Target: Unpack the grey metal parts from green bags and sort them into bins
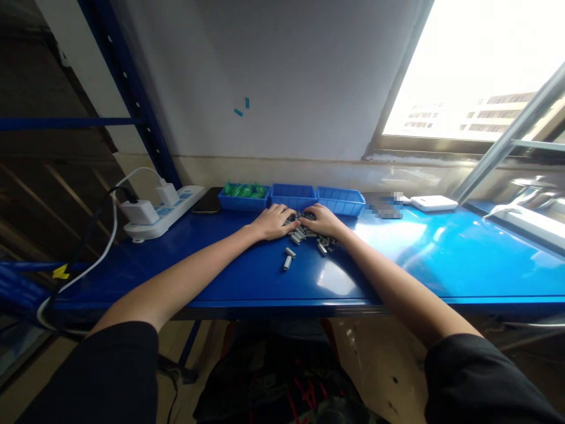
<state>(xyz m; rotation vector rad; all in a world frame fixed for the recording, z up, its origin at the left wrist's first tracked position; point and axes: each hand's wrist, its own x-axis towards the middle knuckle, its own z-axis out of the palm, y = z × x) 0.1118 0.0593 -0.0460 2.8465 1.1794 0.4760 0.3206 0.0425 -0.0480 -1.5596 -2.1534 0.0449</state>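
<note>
Pile of small, silvery metal pieces (298, 237) lies on the blue tabletop (247, 274) at the centre of the frame, between the person's two hands and partly covered by them. Left hand (276, 222) sits at the pile's left edge, palm down, fingers bent, thumb reaching in toward the middle; right hand (324, 221) mirrors it at the right edge. Both look loosely curved, fingertips in among the pieces; how far the fingers are parted underneath, and whether either hand has hold of a piece, cannot be told. Pieces are elongated and lie flat, pointing in mixed directions. Two lie apart, just below the pile: the upper loose piece (290, 253) has its long axis slanting from upper left to lower right; the lower loose piece (287, 262) runs from lower left to upper right, steeper. At the pile's lower right, another piece (322, 249) slants down toward the lower right. Individual ends too small to tell apart. Behind the hands, three blue bins in a row: left bin (241, 204) holding green material (245, 190), middle bin (293, 193), right bin (341, 205). White power strip (176, 212) at left of frame.
</note>
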